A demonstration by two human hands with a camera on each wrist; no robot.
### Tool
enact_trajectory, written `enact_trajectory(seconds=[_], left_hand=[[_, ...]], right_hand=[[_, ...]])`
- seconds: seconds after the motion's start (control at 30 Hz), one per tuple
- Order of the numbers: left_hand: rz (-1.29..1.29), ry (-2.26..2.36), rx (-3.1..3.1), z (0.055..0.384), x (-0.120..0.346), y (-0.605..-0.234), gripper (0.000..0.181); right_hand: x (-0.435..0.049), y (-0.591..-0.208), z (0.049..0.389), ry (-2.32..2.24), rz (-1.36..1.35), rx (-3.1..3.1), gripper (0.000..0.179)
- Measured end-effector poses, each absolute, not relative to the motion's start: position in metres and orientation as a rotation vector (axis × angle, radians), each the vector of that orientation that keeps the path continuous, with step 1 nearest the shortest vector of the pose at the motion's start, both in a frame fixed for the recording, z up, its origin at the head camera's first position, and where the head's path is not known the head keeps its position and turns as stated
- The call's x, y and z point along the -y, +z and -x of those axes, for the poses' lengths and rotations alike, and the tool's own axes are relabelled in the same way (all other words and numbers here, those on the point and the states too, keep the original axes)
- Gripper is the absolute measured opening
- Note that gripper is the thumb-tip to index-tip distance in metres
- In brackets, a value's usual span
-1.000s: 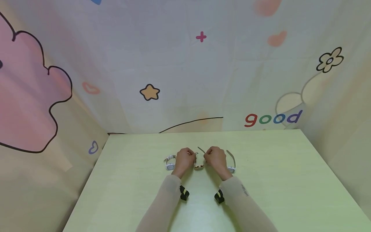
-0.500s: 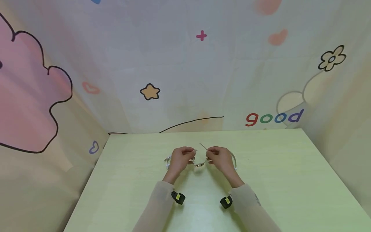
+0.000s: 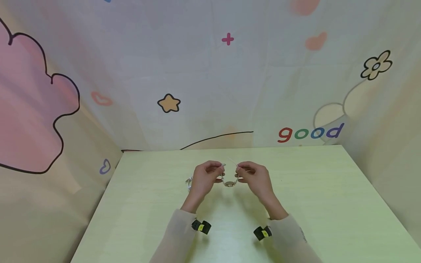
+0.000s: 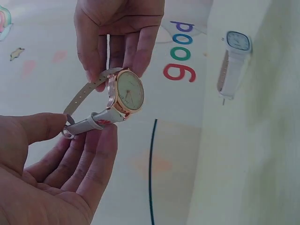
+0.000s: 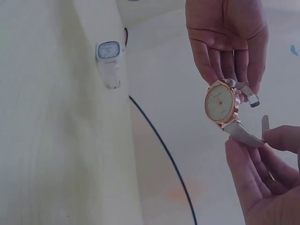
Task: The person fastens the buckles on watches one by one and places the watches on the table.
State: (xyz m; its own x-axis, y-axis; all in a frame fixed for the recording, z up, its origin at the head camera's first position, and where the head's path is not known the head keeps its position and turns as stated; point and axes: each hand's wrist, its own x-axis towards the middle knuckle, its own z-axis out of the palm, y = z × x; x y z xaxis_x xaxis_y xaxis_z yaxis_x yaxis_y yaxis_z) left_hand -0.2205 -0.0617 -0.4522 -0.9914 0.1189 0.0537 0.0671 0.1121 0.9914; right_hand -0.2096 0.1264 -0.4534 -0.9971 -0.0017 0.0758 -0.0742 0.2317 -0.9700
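Note:
A wristwatch (image 3: 230, 184) with a rose-gold case and pale strap hangs above the table, dial facing away from the head. My left hand (image 3: 204, 178) pinches the buckle half of its strap between thumb and fingers. Opposite, my right hand (image 3: 258, 179) pinches the holed half, whose tip sticks up past the fingers. The strap is unfastened and bends in a U. The left wrist view shows the round pale dial (image 4: 130, 90) and the row of strap holes. In the right wrist view the metal buckle (image 5: 253, 100) hangs apart from the strap tip (image 5: 265, 123).
A white watch (image 3: 189, 181) lies on the table (image 3: 148, 204) beside my left hand, partly hidden by it. Another white watch (image 4: 238, 42) with a squarish dial lies on the right side, hidden behind my right hand in the head view. A printed cloth (image 3: 197, 73) hangs behind the table.
Both hands have lifted the rose-gold watch off the table while holding its strap ends. My forearms have spread apart, and my right hand now covers the watch on the right.

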Motion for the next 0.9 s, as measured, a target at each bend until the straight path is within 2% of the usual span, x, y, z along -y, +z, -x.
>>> enact_trajectory(seconds=[0.3, 0.63, 0.9], left_hand=[[-0.219, 2.220, -2.205, 0.205, 0.064, -0.431, 0.024], [-0.274, 2.332, -2.132, 0.197, 0.065, -0.421, 0.027], [-0.279, 2.343, -2.118, 0.192, 0.064, -0.416, 0.022]], right_hand=[[-0.128, -0.434, 0.195, 1.987, -0.132, 2.345, 0.022], [-0.127, -0.424, 0.183, 1.962, -0.169, 2.332, 0.022], [-0.124, -0.421, 0.180, 1.940, -0.177, 2.340, 0.020]])
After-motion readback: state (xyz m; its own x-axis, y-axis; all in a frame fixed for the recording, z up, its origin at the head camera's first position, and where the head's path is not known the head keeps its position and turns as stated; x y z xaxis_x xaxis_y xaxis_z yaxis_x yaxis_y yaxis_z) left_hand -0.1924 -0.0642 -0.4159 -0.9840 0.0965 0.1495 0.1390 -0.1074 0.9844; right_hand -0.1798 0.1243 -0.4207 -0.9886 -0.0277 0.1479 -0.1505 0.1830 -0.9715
